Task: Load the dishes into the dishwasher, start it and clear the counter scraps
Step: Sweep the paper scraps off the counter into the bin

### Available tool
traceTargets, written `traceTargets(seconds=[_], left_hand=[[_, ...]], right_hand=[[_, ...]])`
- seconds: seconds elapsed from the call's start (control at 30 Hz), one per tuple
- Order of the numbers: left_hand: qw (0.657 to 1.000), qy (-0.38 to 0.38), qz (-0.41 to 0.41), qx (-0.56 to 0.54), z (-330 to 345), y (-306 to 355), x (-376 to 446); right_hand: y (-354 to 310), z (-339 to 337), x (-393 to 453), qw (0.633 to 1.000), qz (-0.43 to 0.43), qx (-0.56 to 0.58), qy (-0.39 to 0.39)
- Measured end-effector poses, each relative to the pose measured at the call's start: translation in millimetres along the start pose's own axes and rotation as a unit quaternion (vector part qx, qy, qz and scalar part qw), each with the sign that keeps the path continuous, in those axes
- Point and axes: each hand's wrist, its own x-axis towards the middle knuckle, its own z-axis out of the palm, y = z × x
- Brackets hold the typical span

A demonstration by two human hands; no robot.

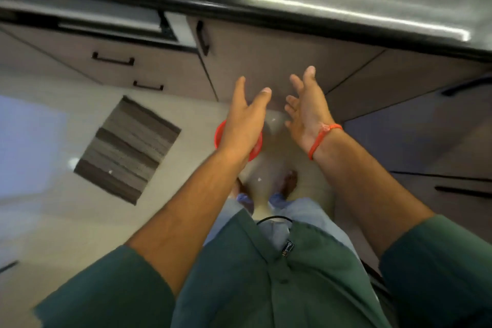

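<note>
A dark, glossy stone counter edge [292, 12] runs across the far side, blurred by motion. Below it stand pale grey-brown cabinet doors [266, 61] with black bar handles [203, 38]; a slightly open drawer [111, 25] shows far left. A striped grey and brown floor mat [127, 150] lies left on the pale tiled floor [53, 221]. A round red plastic bin [221, 136] stands on the floor beneath the left hand [243, 120], its contents hidden. The right hand [306, 109], a red thread bracelet [323, 138] at its wrist, is just beside the left. Both have fingers spread and hold nothing. A small label on the green shirt [288, 247] is unreadable.
</note>
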Motion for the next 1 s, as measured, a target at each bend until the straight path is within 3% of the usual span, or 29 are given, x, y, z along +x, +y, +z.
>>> traceTargets(seconds=[0.27,0.53,0.73,1.0], left_hand=[[0.986,-0.08,0.12,0.088,60.7,67.5,-7.6],[0.917,-0.192,0.277,0.214,187.5,123.8,-46.3],[0.868,-0.255,0.328,0.27,261.4,140.6,-67.4],[0.812,-0.312,0.387,0.307,352.1,153.5,-94.9]], right_hand=[[-49.4,-111.6,-40.4,0.986,-0.142,-0.003,0.088],[-73.7,-247.5,-89.3,0.938,-0.272,-0.042,0.209],[-78.8,-332.6,-123.1,0.897,-0.325,-0.095,0.285],[-53.6,-413.9,-146.3,0.836,-0.329,-0.183,0.399]])
